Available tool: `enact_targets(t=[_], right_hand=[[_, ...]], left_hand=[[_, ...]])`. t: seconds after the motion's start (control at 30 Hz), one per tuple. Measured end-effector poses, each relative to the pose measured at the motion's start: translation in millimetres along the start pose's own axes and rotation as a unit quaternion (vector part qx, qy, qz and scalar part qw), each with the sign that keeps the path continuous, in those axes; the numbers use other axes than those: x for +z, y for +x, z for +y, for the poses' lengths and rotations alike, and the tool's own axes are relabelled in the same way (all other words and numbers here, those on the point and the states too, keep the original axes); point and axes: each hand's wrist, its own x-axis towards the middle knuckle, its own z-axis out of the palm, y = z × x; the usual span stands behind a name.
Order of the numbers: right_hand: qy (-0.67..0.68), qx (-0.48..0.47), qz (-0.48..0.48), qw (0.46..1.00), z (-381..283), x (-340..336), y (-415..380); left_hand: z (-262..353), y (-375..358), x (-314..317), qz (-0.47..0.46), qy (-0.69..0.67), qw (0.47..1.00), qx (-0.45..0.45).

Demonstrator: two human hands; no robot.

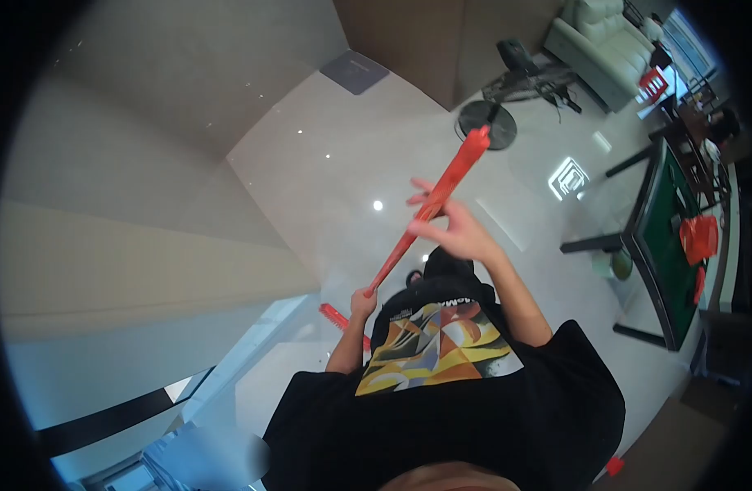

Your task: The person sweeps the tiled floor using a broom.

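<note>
I hold a long red stick (441,192), like a broom handle, slanting from the upper right down to the lower left in front of my body. My right hand (456,231) wraps its middle part with some fingers loosely spread. My left hand (362,304) grips its lower end. Just below that hand a red bristled head (333,316) shows above the glossy white floor (327,155). My black T-shirt with a colourful print (433,344) fills the bottom of the view.
A green-topped table with black legs (650,245) stands at the right, with red things (701,237) on it. A standing fan's round base (486,124), a white sofa (605,41) and a grey mat (355,72) lie farther off. Beige walls (130,188) close the left.
</note>
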Motion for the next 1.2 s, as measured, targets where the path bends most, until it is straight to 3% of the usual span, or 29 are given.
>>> enact_targets(t=[0.07, 0.1, 0.17, 0.23, 0.3, 0.37, 0.47, 0.5, 0.57, 0.63, 0.67, 0.77, 0.8, 0.87, 0.9, 0.97, 1.03, 1.1, 1.13, 1.17, 1.2], right_hand=[[-0.03, -0.021, -0.102, 0.994, 10.9, 9.6, 34.3], [-0.023, -0.027, -0.106, 0.994, 14.4, 8.1, 55.0], [-0.044, 0.02, -0.213, 0.976, 20.9, 2.9, 98.1], [-0.035, 0.042, -0.231, 0.971, 28.4, 3.1, 137.1], [-0.149, -0.014, -0.276, 0.95, 36.3, 0.0, 174.4], [-0.149, -0.01, -0.302, 0.942, 50.6, -3.3, 205.2], [-0.119, 0.037, -0.378, 0.918, 63.2, -9.4, 249.3], [-0.119, 0.039, -0.391, 0.912, 64.2, -5.1, 279.0], [-0.087, 0.129, -0.468, 0.87, 64.6, 27.3, 360.5], [-0.1, 0.128, -0.486, 0.859, 64.1, 92.1, 472.2], [-0.059, 0.205, -0.518, 0.828, 57.7, 136.8, 537.3], [0.223, 0.458, -0.463, 0.726, 30.4, 293.8, 733.1], [0.217, 0.464, -0.471, 0.718, 19.8, 348.6, 803.5], [0.328, 0.628, -0.398, 0.583, 3.4, 460.3, 938.5], [0.32, 0.635, -0.404, 0.575, -2.7, 518.1, 995.9], [0.214, 0.661, -0.349, 0.629, -13.8, 628.6, 1090.9], [0.185, 0.681, -0.31, 0.637, -24.0, 715.3, 1156.1], [0.277, 0.618, -0.201, 0.708, -34.4, 773.4, 1194.6], [0.299, 0.653, -0.143, 0.681, -48.3, 786.3, 1207.2], [0.29, 0.659, -0.151, 0.677, -49.8, 789.8, 1207.6], [0.292, 0.639, -0.119, 0.702, -38.3, 782.7, 1214.9]], left_hand=[[11.6, 19.2, -28.2, 0.065, -0.04, 0.997, 0.015], [19.9, 33.9, -37.2, 0.074, -0.036, 0.997, 0.012], [39.5, 65.7, -53.8, 0.18, -0.082, 0.98, -0.027], [38.8, 105.4, -66.5, 0.24, -0.078, 0.967, -0.02], [57.0, 139.1, -102.3, 0.307, -0.166, 0.937, -0.008], [83.7, 166.7, -146.3, 0.365, -0.162, 0.917, 0.008], [91.7, 211.4, -195.0, 0.432, -0.318, 0.843, -0.034], [118.1, 221.0, -233.9, 0.449, -0.341, 0.824, -0.048], [134.0, 266.7, -321.0, 0.511, -0.386, 0.767, -0.024], [147.4, 323.1, -440.0, 0.525, -0.438, 0.729, 0.0], [150.3, 347.5, -506.4, 0.532, -0.485, 0.693, 0.037], [162.4, 410.9, -715.5, 0.521, -0.547, 0.651, 0.081], [156.3, 435.9, -786.5, 0.529, -0.547, 0.645, 0.071], [138.4, 485.9, -922.2, 0.475, -0.604, 0.621, 0.156], [129.9, 510.2, -982.2, 0.484, -0.604, 0.615, 0.147], [119.9, 552.9, -1084.0, 0.446, -0.722, 0.505, 0.161], [121.1, 580.2, -1162.1, 0.462, -0.708, 0.511, 0.156], [122.6, 589.7, -1215.9, 0.479, -0.694, 0.517, 0.149], [125.5, 587.3, -1229.2, 0.481, -0.687, 0.516, 0.174], [132.9, 578.9, -1232.9, 0.483, -0.68, 0.516, 0.197], [145.9, 578.6, -1239.8, 0.471, -0.681, 0.511, 0.229]])
